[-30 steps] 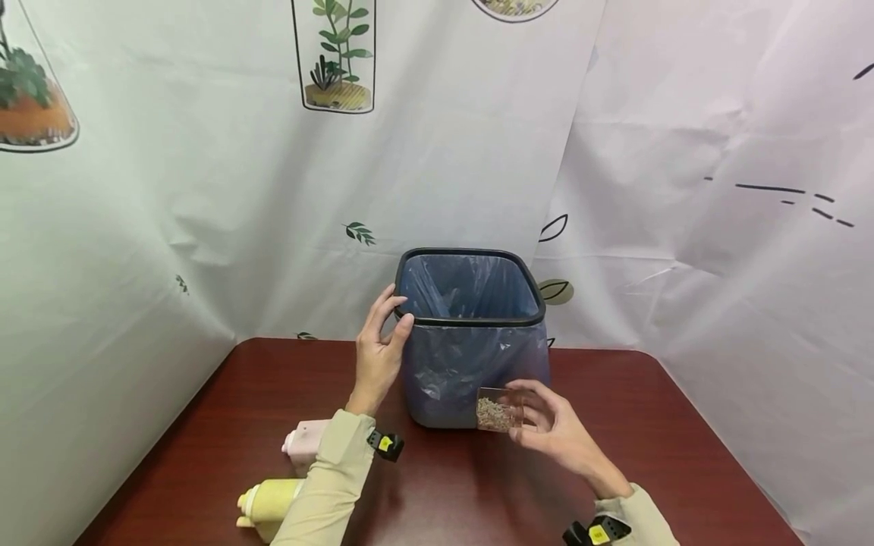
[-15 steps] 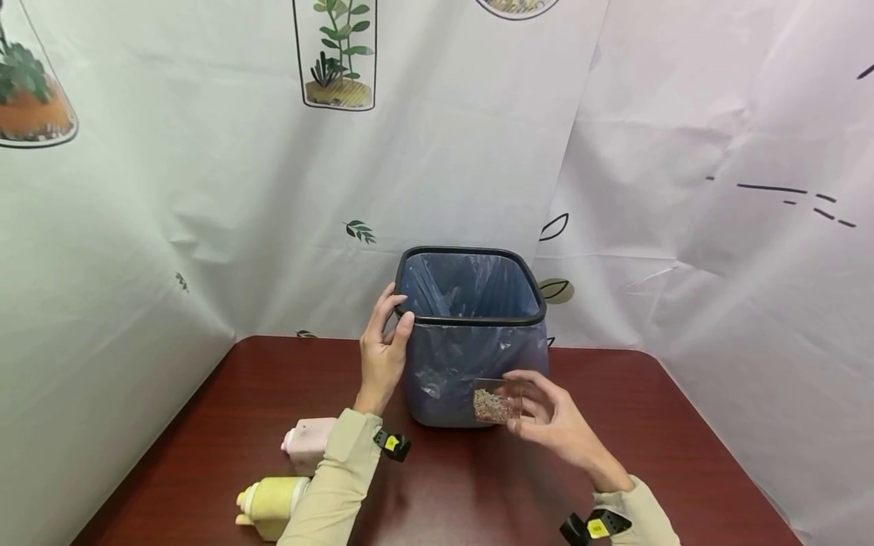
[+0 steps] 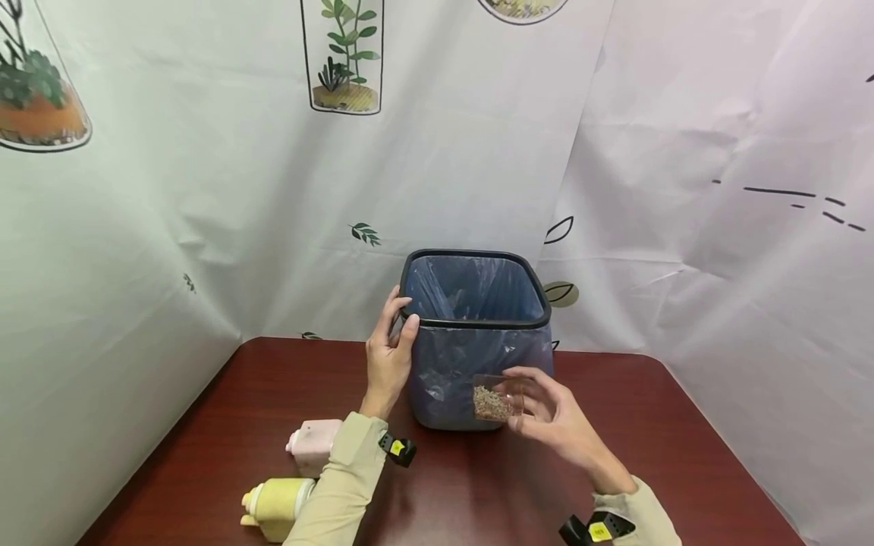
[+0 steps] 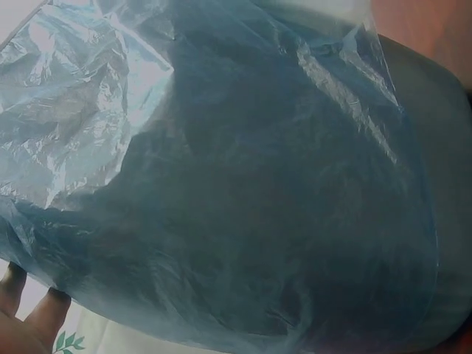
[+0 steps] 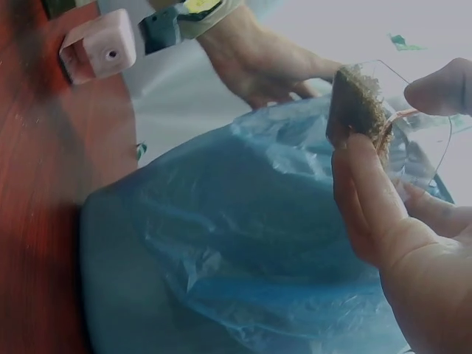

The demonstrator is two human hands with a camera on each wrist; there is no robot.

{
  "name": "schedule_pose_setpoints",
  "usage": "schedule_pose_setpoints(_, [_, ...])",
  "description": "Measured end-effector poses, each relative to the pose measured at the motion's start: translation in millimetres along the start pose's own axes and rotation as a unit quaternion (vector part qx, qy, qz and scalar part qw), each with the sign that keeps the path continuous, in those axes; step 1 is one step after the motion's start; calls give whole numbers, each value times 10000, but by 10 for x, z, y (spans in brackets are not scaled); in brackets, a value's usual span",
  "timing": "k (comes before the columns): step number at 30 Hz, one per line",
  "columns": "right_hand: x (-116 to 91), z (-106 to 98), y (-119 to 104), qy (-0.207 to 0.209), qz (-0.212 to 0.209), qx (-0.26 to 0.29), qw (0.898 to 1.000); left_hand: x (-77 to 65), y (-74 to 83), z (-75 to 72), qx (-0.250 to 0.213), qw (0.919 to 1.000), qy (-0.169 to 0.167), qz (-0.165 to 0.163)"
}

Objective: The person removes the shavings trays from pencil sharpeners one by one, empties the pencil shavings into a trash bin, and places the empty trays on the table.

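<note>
Here, lined bin (image 3: 482,324) on reddish-brown table (image 3: 635,425), white leaf-printed sheeting (image 3: 471,167) behind.

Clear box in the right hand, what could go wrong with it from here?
First, the brownish loose crumbs in the small clear plastic box might spill on the dark red table: the right hand holds it below the rim of the blue-lined, black-rimmed bin. I can't tell whether it's closed.

Second, the smooth box could slip, since fingers and thumb seem to hold only part of it.
</note>
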State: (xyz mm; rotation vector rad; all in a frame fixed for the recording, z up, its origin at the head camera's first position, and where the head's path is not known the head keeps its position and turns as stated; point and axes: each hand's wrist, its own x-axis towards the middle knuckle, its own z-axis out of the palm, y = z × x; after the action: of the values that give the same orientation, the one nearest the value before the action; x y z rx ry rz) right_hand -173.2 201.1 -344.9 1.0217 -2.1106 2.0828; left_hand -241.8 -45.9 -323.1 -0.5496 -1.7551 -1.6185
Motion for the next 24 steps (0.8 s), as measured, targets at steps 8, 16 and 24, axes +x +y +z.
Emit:
schedule_pose_setpoints(8, [10,13,-111,90,-41,-85,9999,-4,-14,22,77,9998,141,125])
schedule_pose_setpoints(16, [49,3,-194,11,-199,-143,9997,5,-5,26,125,9992,316,221])
schedule_pose_setpoints(24, [61,-18,-273,128,-167,-240,9995,7,-20,47,146,9991,298,262])
